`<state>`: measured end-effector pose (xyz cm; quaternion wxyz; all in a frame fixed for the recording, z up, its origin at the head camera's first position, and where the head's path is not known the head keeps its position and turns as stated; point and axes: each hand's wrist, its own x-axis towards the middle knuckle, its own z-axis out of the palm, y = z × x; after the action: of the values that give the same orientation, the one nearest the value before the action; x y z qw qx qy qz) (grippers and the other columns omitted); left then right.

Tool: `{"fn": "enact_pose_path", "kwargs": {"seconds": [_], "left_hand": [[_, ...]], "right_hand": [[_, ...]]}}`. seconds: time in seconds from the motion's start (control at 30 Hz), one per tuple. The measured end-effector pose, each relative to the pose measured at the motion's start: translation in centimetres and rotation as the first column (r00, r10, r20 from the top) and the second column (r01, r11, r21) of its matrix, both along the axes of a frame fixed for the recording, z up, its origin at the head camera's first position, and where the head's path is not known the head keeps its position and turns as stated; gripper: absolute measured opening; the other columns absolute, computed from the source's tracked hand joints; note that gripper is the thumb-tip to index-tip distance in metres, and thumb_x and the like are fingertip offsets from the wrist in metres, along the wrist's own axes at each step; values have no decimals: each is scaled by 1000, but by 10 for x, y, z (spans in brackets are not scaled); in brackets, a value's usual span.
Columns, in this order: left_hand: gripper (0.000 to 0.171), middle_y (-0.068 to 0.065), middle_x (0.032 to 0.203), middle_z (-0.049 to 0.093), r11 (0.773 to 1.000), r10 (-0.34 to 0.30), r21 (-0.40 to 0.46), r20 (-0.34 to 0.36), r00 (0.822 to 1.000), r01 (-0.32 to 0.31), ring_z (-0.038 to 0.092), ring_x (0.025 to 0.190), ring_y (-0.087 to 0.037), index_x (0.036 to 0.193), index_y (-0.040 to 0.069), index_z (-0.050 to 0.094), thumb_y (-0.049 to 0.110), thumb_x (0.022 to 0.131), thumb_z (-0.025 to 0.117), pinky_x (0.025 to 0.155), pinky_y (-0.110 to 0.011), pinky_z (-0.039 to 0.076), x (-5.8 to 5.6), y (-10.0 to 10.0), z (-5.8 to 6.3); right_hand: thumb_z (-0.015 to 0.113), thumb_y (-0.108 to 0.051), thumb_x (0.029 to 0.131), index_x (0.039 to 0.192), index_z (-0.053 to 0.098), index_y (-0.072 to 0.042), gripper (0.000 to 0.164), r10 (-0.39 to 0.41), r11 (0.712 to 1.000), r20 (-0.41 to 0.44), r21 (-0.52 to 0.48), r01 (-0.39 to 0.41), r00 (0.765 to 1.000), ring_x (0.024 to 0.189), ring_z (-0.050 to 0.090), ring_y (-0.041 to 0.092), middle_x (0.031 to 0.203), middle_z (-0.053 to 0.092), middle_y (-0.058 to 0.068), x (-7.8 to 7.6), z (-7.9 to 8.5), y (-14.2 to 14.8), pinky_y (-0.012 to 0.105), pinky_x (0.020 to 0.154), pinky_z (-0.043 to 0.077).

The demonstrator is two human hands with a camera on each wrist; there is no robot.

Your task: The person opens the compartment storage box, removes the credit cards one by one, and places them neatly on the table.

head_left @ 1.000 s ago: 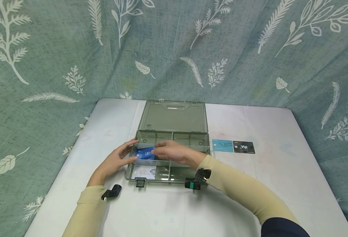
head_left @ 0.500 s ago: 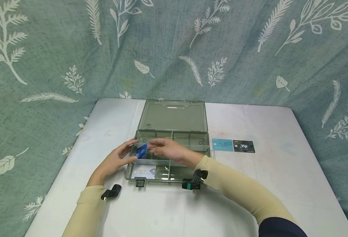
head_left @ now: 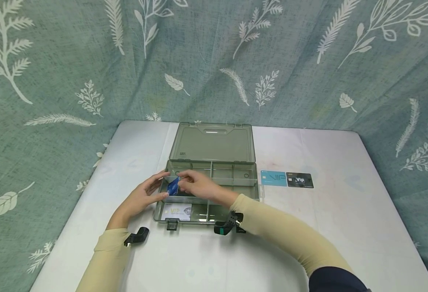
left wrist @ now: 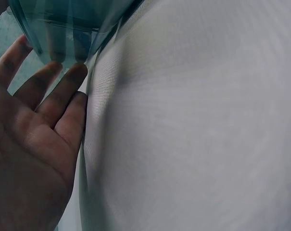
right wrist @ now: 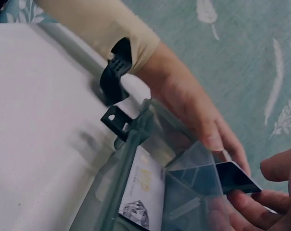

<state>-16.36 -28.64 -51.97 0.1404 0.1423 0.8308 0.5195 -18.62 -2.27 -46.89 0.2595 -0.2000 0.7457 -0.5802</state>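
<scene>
A smoky-green clear compartment box lies with its lid folded back. A blue VIP card stands tilted inside its middle left compartment. My right hand reaches in from the right, fingertips curled at the card's raised edge. In the right wrist view, that edge of the blue card juts past the clear divider, between the thumb above and the fingertips below. My left hand steadies the box's left end with fingers spread. In the left wrist view, the fingertips of the left hand touch its wall.
A white VIP card lies in the front left compartment. Right of the box, a light-blue VIP card and a black Vip card lie side by side on the white tabletop. A leaf-patterned curtain hangs behind.
The blue card went from lying nearly flat to standing tilted. My right hand has moved left, its fingertips now at the card's raised edge. The left hand has stayed put.
</scene>
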Motion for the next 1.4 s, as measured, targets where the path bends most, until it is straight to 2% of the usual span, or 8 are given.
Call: {"fn": "enact_pose_path", "kwargs": {"seconds": [0.17,0.33,0.47,0.83,1.1,1.4], "left_hand": [[70,-6,169,17,1000,-7,16,6,1000,7,23,151,-43,158,27,38,23,97,72,124,-56,21,0,0,0],[70,-6,169,16,1000,-6,10,9,1000,6,22,151,-43,158,27,37,24,98,72,124,-57,21,0,-1,0],[70,-6,169,16,1000,-5,15,11,1000,4,22,151,-42,158,26,38,24,97,72,124,-56,21,0,0,1],[69,-7,169,18,1000,-9,23,-2,1000,9,23,151,-41,157,24,39,23,97,72,124,-55,21,0,0,1],[70,-6,169,17,1000,-1,8,7,1000,1,22,152,-41,158,26,39,25,97,73,125,-55,21,-1,-1,1],[69,-6,169,18,1000,-5,7,0,1000,5,22,152,-40,158,26,39,24,97,72,125,-54,21,-1,-1,-1]], "right_hand": [[64,-20,102,141,55,-1,44,-9,997,-104,78,17,995,91,68,13,113,71,10,2,-3,-6,22,75,58],[67,-24,101,139,56,-3,45,-20,994,-131,101,34,991,84,68,8,106,72,6,4,-3,-8,23,68,57],[67,-20,100,137,56,-3,42,-28,991,-162,126,49,986,76,65,7,101,72,4,6,-2,-9,21,61,52],[66,-11,99,137,58,-4,39,-27,990,-175,128,50,984,75,66,10,102,71,6,7,-2,-8,19,54,49],[64,-9,98,132,62,-7,34,-47,981,-233,174,89,971,67,58,9,100,69,5,7,-3,-9,19,52,46],[68,-11,97,125,67,-7,28,-72,969,-275,207,132,959,58,51,5,87,65,-3,6,-2,-8,17,48,41]]}}
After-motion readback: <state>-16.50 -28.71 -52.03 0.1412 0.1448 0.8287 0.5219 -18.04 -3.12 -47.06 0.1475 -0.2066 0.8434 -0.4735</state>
